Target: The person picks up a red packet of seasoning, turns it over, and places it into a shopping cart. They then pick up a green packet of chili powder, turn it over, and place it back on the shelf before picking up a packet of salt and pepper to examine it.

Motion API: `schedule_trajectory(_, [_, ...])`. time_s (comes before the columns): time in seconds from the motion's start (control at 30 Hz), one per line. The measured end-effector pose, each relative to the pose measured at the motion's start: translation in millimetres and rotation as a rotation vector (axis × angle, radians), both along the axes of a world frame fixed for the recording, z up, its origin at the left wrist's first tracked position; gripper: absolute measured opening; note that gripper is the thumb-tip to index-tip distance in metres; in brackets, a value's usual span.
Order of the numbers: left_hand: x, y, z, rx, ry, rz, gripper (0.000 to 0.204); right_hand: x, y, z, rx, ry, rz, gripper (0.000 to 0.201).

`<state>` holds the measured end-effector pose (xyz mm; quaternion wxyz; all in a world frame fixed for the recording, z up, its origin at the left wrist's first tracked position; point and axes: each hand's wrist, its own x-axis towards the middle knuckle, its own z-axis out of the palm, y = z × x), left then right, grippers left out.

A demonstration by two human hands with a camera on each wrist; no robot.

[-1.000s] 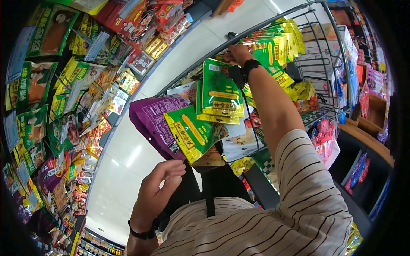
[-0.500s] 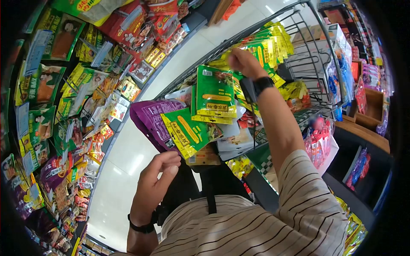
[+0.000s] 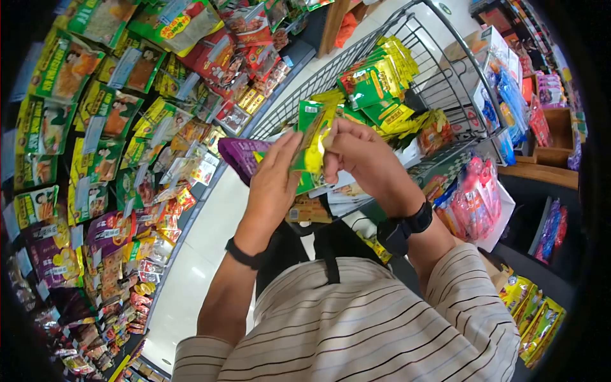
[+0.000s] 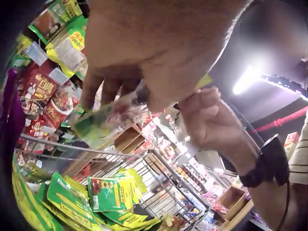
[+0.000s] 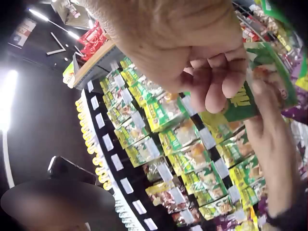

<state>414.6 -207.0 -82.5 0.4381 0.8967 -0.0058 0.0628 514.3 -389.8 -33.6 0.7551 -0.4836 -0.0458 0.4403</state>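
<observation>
Held between both hands over the near part of the shopping cart is a green and yellow seasoning packet point(image 3: 316, 143), standing tilted on edge in the head view. The left hand point(image 3: 275, 175) pinches its left side; in the right wrist view the left thumb lies along the front of the packet point(image 5: 274, 72). My right hand point(image 3: 364, 156) grips the other side with curled fingers. Just beneath are a purple bag point(image 3: 238, 160) and more green packets, partly covered by the hands. Farther into the cart lies a pile of green and yellow packets point(image 3: 366, 79).
The wire cart point(image 3: 439, 54) stands in front of my body. Shelves of hanging seasoning packets point(image 3: 57, 67) run along the left. On the right are pink wrapped goods point(image 3: 474, 197) in a white box, wooden bins point(image 3: 554, 134) and yellow packets point(image 3: 534, 312) lower down.
My right hand has come back from the cart's far pile to the near part. The left hand has risen to meet it, and both now hold a packet. The view has shifted slightly.
</observation>
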Motion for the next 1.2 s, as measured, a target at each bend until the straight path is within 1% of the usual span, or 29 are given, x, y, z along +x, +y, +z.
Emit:
schedule_trajectory(0.03, [-4, -1, -2, -0.114, -0.006, 0.026, 0.049, -6, 2, 8, -0.003, -0.026, -0.010, 0.019])
schedule_trajectory(0.07, [-7, -1, -2, -0.366, 0.149, 0.122, 0.042, -12, 3, 18, -0.007, -0.051, -0.021, 0.021])
schedule_trajectory(0.1, [-11, -3, 7, -0.619, 0.308, 0.222, 0.038, -20, 2, 24, -0.015, -0.072, -0.031, 0.023])
schedule_trajectory(0.13, [-15, -9, 23, -0.931, 0.256, 0.282, 0.036, -20, -5, 27, -0.020, -0.134, -0.056, 0.029])
schedule_trajectory(0.17, [-20, -6, 28, -1.212, 0.292, 0.273, 0.034, -19, -11, 24, -0.083, -0.197, -0.120, 0.029])
schedule_trajectory(0.23, [-28, 0, 36, -1.242, 0.237, 0.256, 0.034, -14, -22, 11, -0.207, -0.331, -0.243, 0.030])
schedule_trajectory(0.27, [-31, 2, 37, -1.251, 0.217, 0.262, 0.034, -12, -30, 7, -0.220, -0.349, -0.221, 0.032])
schedule_trajectory(0.4, [-45, 2, 46, -1.265, 0.192, 0.242, 0.034, -24, -33, 1, -0.186, -0.408, -0.078, 0.027])
schedule_trajectory(0.53, [-57, -4, 55, -1.245, 0.212, 0.212, 0.031, -41, -28, 10, -0.221, -0.460, 0.108, 0.026])
schedule_trajectory(0.63, [-65, -8, 59, -1.176, 0.203, 0.236, 0.030, -54, -20, 8, -0.166, -0.389, 0.091, 0.024])
schedule_trajectory(0.77, [-75, -10, 60, -1.152, 0.162, 0.232, 0.031, -64, -19, 15, -0.085, -0.333, 0.061, 0.021])
schedule_trajectory(0.83, [-79, -9, 61, -1.131, 0.140, 0.210, 0.033, -65, -18, 9, -0.063, -0.344, 0.050, 0.020])
schedule_trajectory(0.87, [-80, -10, 63, -1.133, 0.138, 0.234, 0.034, -66, -17, 7, -0.050, -0.350, 0.044, 0.020])
schedule_trajectory(0.93, [-86, -13, 67, -1.137, 0.137, 0.285, 0.035, -69, -19, 16, -0.053, -0.368, 0.033, 0.020])
schedule_trajectory(0.97, [-90, -15, 68, -1.144, 0.141, 0.269, 0.035, -73, -19, 19, -0.053, -0.375, 0.029, 0.020])
schedule_trajectory(1.03, [-96, -10, 72, -1.130, 0.113, 0.241, 0.035, -69, -23, 21, -0.203, -0.578, 0.063, 0.021])
schedule_trajectory(1.07, [-99, -1, 55, -1.044, 0.172, 0.290, 0.032, -75, -22, 31, -0.176, -0.563, 0.038, 0.023])
schedule_trajectory(1.1, [-103, 3, 48, -0.966, 0.203, 0.330, 0.031, -73, -20, 25, -0.156, -0.575, 0.037, 0.025])
schedule_trajectory(1.13, [-105, 6, 39, -1.025, 0.189, 0.329, 0.028, -76, -19, 29, -0.153, -0.505, 0.021, 0.024])
schedule_trajectory(1.17, [-109, 8, 33, -1.068, 0.184, 0.318, 0.025, -76, -15, 14, -0.092, -0.435, -0.013, 0.019])
schedule_trajectory(1.2, [-112, 5, 38, -1.089, 0.163, 0.324, 0.022, -74, -15, 8, -0.098, -0.465, 0.006, 0.015])
